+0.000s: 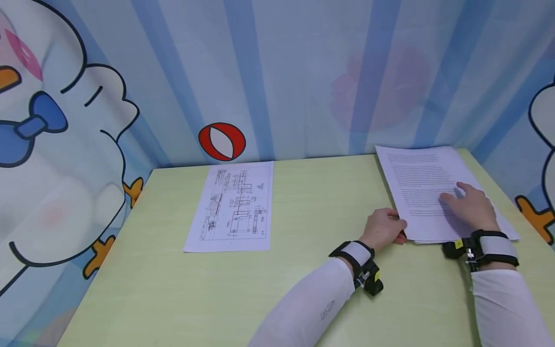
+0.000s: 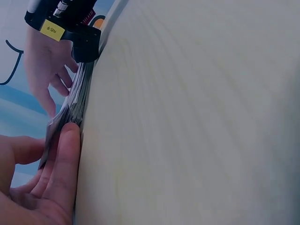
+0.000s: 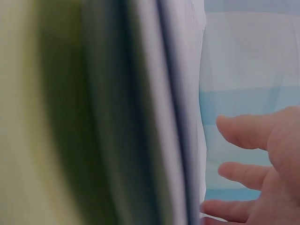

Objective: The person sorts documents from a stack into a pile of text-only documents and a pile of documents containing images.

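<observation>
A thick stack of printed paper (image 1: pixel 418 180) lies toward the right end of the table. At its lower left edge is my left hand (image 1: pixel 382 228), gripping the sheets with the thumb on top and the fingers tucked underneath. From the left wrist view, the paper edges (image 2: pixel 82 91) show layered between that thumb and fingers. Over the right part of the stack is my right hand (image 1: pixel 472 208), its fingers extended and spread close to the top page. In the right wrist view the right hand's fingers (image 3: pixel 243 176) appear beside the paper, pinching nothing.
A single sheet with a technical drawing (image 1: pixel 236 207) lies flat on the left half of the pale green table (image 1: pixel 208 299). Behind the table hangs a blue striped curtain (image 1: pixel 299 72) with cartoon figures. Both wrists wear strapped cameras.
</observation>
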The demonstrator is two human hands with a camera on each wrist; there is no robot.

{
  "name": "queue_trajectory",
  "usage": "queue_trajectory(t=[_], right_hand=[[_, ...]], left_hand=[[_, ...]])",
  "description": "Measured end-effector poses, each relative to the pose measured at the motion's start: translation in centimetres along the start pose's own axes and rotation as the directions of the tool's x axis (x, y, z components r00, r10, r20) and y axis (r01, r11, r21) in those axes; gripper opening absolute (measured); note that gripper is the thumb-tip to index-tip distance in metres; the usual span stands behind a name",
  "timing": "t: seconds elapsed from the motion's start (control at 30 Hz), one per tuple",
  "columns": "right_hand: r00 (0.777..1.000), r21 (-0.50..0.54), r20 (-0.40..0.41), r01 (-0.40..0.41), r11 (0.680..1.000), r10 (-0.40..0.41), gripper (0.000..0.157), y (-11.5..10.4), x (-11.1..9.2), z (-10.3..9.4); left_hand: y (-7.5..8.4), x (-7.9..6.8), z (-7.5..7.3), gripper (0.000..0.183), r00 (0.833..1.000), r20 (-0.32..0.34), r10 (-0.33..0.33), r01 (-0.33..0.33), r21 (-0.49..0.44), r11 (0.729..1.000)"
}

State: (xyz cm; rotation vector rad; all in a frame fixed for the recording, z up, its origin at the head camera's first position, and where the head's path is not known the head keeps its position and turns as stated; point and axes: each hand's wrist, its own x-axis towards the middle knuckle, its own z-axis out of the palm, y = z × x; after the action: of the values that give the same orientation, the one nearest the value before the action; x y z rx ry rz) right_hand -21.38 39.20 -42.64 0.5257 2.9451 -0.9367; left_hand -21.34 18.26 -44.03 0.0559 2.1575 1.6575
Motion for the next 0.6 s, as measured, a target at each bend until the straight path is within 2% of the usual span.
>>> queue_trajectory(t=[0.17,0.37,0.5,0.6], right_hand=[[1.0,0.012,-0.001,0.019,1.0,-0.019,0.081,-0.5,-0.1,0.1],[0.997,0.005,0.022,0.072,0.997,-0.072,0.081,-1.7,-0.3,0.5],[0.994,-0.007,0.035,0.099,0.995,-0.099,0.08,-2.3,-0.4,1.0],[0.991,0.0,0.041,0.129,0.992,-0.128,0.079,-2.8,-0.3,1.4]], left_hand=[[-0.1,-0.2,-0.3,0.014,0.999,-0.005,0.041,-0.041,0.005,0.999],[-0.4,-0.1,-0.9,0.015,0.998,0.026,0.066,-0.064,-0.06,0.996],[-0.7,0.4,-1.1,0.018,0.998,0.005,0.069,-0.069,-0.013,0.998],[-1.1,0.6,-1.4,0.019,0.998,-0.012,0.069,-0.069,-0.026,0.997]])
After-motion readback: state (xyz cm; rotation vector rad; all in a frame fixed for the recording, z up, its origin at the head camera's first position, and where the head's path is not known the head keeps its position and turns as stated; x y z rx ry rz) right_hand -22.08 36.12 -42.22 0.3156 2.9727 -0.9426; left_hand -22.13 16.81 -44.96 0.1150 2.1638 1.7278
